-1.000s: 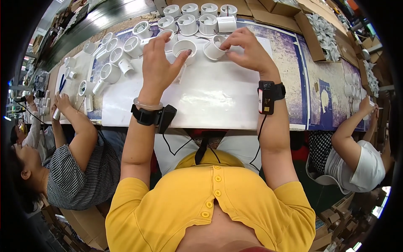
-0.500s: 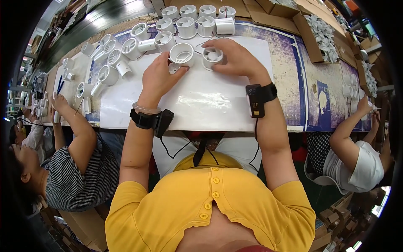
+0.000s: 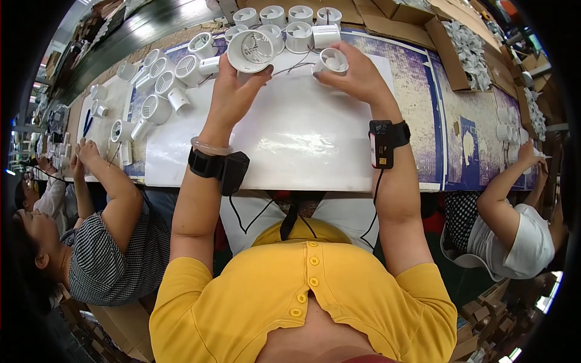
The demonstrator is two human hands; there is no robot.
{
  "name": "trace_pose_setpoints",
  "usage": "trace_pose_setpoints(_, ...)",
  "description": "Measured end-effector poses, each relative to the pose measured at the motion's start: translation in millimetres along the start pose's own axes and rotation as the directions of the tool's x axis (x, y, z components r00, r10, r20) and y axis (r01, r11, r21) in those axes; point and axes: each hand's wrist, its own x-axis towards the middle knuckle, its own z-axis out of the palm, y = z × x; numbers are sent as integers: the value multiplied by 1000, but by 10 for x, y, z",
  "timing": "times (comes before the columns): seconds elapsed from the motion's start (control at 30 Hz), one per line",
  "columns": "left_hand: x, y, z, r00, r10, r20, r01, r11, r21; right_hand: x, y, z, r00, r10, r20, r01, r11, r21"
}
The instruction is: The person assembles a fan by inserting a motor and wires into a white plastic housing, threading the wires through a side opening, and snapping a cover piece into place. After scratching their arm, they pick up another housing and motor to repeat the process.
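My left hand (image 3: 235, 97) is closed round a white round housing with a slatted grille (image 3: 250, 52), tilted so that its inside shows. In my right hand (image 3: 363, 75) is a smaller white ring-shaped fan unit with blades (image 3: 333, 61), gripped by thumb and fingers at its right side. Thin dark wires (image 3: 295, 68) run across between the two parts. Just beyond my hands stand rows of similar white fan units (image 3: 299, 39), and one cylinder (image 3: 325, 37) lies on its side there.
White grilled housings with handles (image 3: 155, 109) lie to the left on the white sheet (image 3: 272, 145). A cardboard box (image 3: 446, 54) of white plastic parts (image 3: 465, 51) stands at the far right. Co-workers sit on both sides, their hands (image 3: 88, 154) at the same table.
My left hand has lifted the grilled housing up, away and slightly left, tilting it. My right hand has moved the fan unit right and away, widening the gap between them.
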Motion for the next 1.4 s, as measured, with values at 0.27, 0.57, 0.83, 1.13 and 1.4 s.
trace_pose_setpoints(0.27,-4,-144,27,997,80,8,-80,996,25,-60,-133,-153,960,-163,-226,248,872,423)
trace_pose_setpoints(0.57,22,-256,5,977,213,17,-212,976,-48,-40,-331,2,738,-426,-523,626,722,294)
trace_pose_setpoints(0.83,3,-239,67,991,125,40,-115,973,-200,-86,-441,142,627,-598,-500,610,775,-163)
trace_pose_setpoints(1.13,-6,-243,39,990,137,30,-131,981,-143,-82,-461,147,554,-623,-553,573,767,-289)
trace_pose_setpoints(1.4,-6,-257,43,992,122,22,-118,983,-139,-72,-448,212,591,-590,-551,604,776,-184)
